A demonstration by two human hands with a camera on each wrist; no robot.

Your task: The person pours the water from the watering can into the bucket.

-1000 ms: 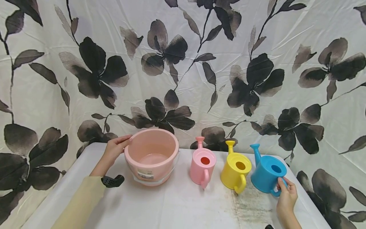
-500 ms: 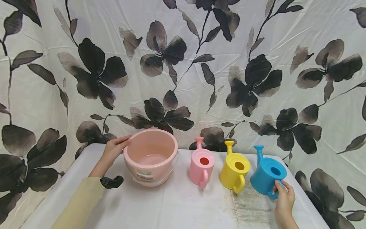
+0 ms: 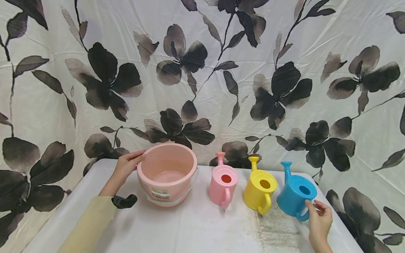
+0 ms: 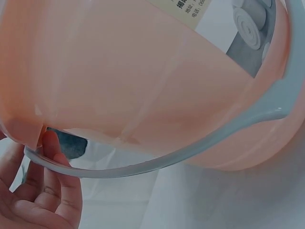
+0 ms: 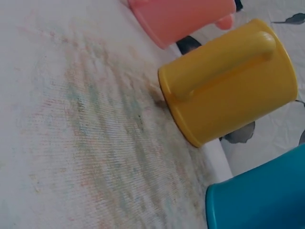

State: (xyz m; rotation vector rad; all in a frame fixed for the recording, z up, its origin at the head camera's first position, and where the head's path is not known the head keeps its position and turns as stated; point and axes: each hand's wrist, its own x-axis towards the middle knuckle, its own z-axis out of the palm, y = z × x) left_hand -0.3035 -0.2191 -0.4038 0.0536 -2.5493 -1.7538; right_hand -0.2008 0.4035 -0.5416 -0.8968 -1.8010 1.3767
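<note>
Pink bucket (image 3: 167,174), its rim (image 3: 194,164) gripped by left fingers (image 3: 135,154); right fingers (image 3: 323,208) loosely parted, holding nothing, at blue watering can (image 3: 294,196).

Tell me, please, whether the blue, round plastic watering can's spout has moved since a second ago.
Yes: in the head view, the spout of the blue watering can has swung rightward, away from the unmoved yellow, round plastic watering can.
</note>
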